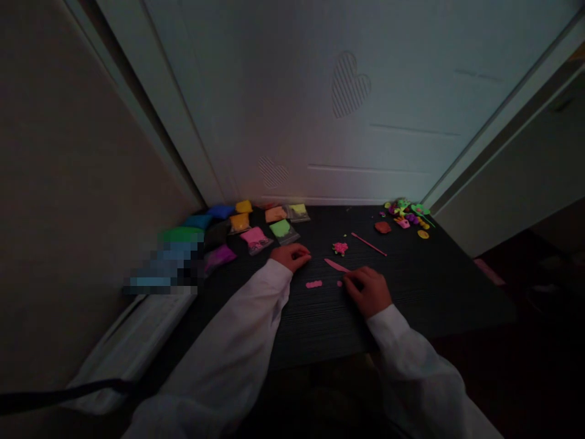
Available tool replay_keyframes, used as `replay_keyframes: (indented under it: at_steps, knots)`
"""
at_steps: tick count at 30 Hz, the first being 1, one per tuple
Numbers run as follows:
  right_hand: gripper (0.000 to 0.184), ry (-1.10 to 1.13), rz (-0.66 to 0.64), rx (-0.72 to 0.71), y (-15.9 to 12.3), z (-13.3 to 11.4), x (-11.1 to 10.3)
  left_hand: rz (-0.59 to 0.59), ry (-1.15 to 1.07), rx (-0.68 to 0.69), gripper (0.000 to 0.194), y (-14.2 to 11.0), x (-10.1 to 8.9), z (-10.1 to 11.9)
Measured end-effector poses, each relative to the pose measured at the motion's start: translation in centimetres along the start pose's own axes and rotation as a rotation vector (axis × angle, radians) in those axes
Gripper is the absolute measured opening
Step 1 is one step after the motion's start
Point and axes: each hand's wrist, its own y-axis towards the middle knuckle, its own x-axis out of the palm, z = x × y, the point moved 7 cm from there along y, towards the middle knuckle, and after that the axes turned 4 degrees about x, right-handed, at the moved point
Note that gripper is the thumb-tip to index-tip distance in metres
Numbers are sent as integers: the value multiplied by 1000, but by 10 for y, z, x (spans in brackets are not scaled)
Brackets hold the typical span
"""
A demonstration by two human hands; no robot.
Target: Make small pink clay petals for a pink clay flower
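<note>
My left hand [290,256] rests over the table with thumb and fingers drawn together; whatever may be between the tips is too dark to make out. My right hand [368,290] is bent down to the tabletop, its fingers closed. Beside its fingertips lies a small pink clay disc [339,283]. A pink modelling knife [336,265] runs up to this hand, which hides its far end. Between the hands is a strip of overlapping pink clay discs [314,284]. Farther back sits a pink clay flower [340,248] with green bits, next to a thin pink modelling stick [369,244].
Bags of coloured clay, among them a pink bag [256,239] and a light green bag [283,230], crowd the dark table's [315,323] back left. A reddish clay lump [382,227] and several small clay figures [404,216] lie back right. A white door [283,110] rises behind.
</note>
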Motion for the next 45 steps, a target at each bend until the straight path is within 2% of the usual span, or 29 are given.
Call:
replay_keyframes:
  at_steps: [4, 10, 16, 26, 34, 39, 45]
  knots:
    - [19, -64, 18, -46, 10, 1, -2, -22, -13, -15, 33, -1, 0, 2]
    - [22, -122, -46, -145, 23, -1, 4, 11, 67, -51, 37, -1, -5, 2]
    - [18, -35, -84, -91, 25, 9, 8, -42, 34, 30, 23, 0, 3, 5]
    - [19, -4, -124, -57, 25, 5, 6, -26, 128, 126, 26, -4, 2, 19]
    - [17, 50, -154, -63, 27, 10, 10, -30, 111, 36, 24, -3, 6, 12]
    - [12, 68, -144, -65, 25, 11, 11, -79, 42, 43, 22, -3, 10, 12]
    - [19, 94, -152, -87, 21, 9, 7, -109, 86, 84, 26, -3, 9, 16]
